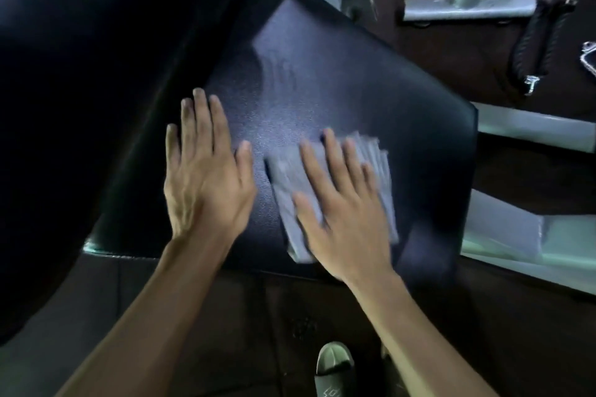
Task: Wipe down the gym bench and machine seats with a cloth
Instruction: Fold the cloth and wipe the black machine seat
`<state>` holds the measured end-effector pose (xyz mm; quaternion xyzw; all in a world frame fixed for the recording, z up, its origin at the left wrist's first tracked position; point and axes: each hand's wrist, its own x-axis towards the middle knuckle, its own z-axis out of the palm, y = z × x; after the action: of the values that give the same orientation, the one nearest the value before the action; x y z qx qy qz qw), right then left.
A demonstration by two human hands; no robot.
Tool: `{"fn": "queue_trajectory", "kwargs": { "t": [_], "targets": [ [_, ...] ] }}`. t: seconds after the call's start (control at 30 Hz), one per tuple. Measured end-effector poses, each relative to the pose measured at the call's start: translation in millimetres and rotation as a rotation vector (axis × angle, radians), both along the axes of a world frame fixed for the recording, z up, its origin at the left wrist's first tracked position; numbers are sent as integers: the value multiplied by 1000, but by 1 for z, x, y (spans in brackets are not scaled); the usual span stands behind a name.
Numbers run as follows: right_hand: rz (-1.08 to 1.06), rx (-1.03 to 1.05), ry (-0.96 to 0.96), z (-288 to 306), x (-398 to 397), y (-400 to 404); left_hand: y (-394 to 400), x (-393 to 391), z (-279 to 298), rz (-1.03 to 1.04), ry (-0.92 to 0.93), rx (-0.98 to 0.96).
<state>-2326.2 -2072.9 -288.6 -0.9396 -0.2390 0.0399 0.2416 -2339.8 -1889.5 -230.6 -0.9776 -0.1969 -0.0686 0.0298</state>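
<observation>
A black padded machine seat fills the middle of the view, tilted, with a faint damp streak near its far part. A folded grey cloth lies flat on the seat's near right part. My right hand presses flat on the cloth, fingers spread and blurred by motion. My left hand rests flat on the bare seat just left of the cloth, fingers apart, holding nothing. A black backrest pad rises at the left.
Pale metal frame bars stand behind and to the right of the seat. A black rope handle with a metal clip lies on the dark floor at the right. My sandalled foot shows at the bottom.
</observation>
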Motion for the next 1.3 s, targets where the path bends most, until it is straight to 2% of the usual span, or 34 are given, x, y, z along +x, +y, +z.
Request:
{"fn": "queue_trajectory", "kwargs": {
  "t": [0.1,0.17,0.23,0.3,0.37,0.43,0.53,0.6,0.67,0.77,0.83,0.9,0.97,1.13,1.2,1.23,1.27,1.3],
  "targets": [
    [-91,-90,2,-17,-6,-47,-6,-4,-5,45,-28,4],
    [-303,-135,22,-20,30,-38,-11,-5,-8,84,-41,12],
    [-472,-81,65,-9,87,-6,-14,-5,-11,100,-51,26],
    [-421,-7,61,8,143,41,-15,-5,-14,110,-62,46],
    [-237,20,-5,25,166,93,-14,-3,-15,135,-87,51],
    [-34,58,-89,35,153,118,-15,-4,-15,184,-121,38],
    [192,78,-127,25,93,79,-20,-7,-13,250,-156,13],
    [154,60,-91,11,61,34,-26,-15,-14,256,-137,-12],
    [17,10,-58,2,58,9,-37,-24,-18,242,-115,-28],
    [-191,-23,31,4,89,14,-53,-41,-27,181,-117,-36],
    [-252,12,49,16,117,44,-61,-53,-30,127,-168,-92],
    [-125,13,-6,31,128,87,-66,-65,-30,96,-274,-232],
    [118,31,-100,45,113,126,-66,-76,-25,128,-415,-343],
    [654,95,-302,46,26,126,-59,-88,-15,327,-579,-338],
    [799,133,-250,44,21,105,-60,-84,-10,311,-591,-344],
    [832,222,-170,43,26,94,-60,-80,-6,284,-586,-335],
    [806,349,-72,40,31,81,-58,-74,-2,252,-561,-315],
    [692,474,7,37,37,66,-52,-64,2,225,-511,-292]
  ]
}}
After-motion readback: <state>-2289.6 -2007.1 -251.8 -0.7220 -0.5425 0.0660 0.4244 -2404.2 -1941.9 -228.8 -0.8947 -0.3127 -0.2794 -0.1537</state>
